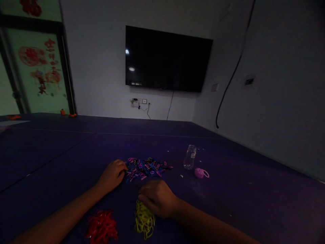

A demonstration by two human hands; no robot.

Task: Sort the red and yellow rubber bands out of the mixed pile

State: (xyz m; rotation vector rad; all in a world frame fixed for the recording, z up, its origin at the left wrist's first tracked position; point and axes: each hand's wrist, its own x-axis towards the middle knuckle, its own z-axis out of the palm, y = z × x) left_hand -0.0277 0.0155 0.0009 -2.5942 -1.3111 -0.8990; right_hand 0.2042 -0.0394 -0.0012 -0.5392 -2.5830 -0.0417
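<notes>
A mixed pile of small rubber bands (147, 167), mostly pink, blue and black, is spread on the purple tabletop. My left hand (114, 173) rests at its left edge, fingers curled down and touching the bands; what they pinch, if anything, is hidden. Closer to me, my right hand (159, 198) has its thumb and fingers pressed together just above the far end of a heap of yellow rubber bands (144, 222). Anything in that pinch is out of sight. A heap of red rubber bands (102, 227) lies to the left of the yellow one.
Right of the mixed pile stands a clear bottle (190, 157), uncapped. A pink lid with a loop (199, 173) lies beside it. Small white scraps (181, 176) are scattered nearby. Orange objects (72, 115) sit at the far left edge; a black television (167, 59) hangs on the wall.
</notes>
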